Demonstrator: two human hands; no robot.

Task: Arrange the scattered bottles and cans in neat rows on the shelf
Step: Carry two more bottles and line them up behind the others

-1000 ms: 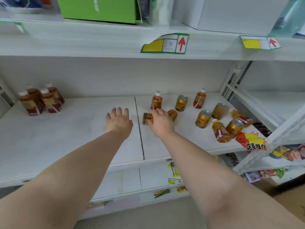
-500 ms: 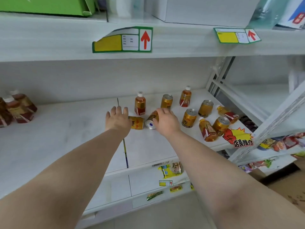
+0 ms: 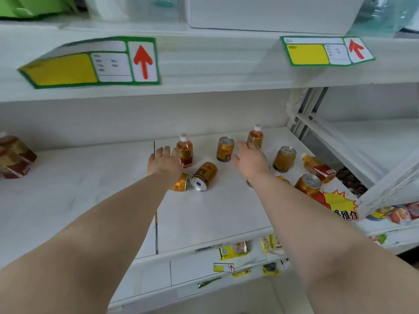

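Observation:
Gold cans and amber tea bottles are scattered on the white middle shelf [image 3: 215, 218]. My left hand [image 3: 163, 163] is open, fingers spread, just left of an upright bottle [image 3: 186, 150]. One lying can [image 3: 181, 182] pokes out from under that wrist, and a second lying can [image 3: 203, 176] is beside it. My right hand [image 3: 250, 159] is open, with its fingertips at the base of the back bottle [image 3: 255, 138] and to the right of an upright can [image 3: 225, 148]. Further right are an upright can [image 3: 284, 158], a lying bottle [image 3: 317, 166] and a front can [image 3: 308, 184].
Several brown bottles [image 3: 13, 157] stand grouped at the shelf's far left. The upper shelf edge carries price tags [image 3: 90, 62] close overhead. A red and yellow promo sticker [image 3: 337, 202] hangs at the front right. A slanted white frame [image 3: 390, 191] borders the right side.
My right hand has let go of the lying can and moved back and right toward the rear bottle. My left hand has shifted from the other lying can to beside the upright bottle.

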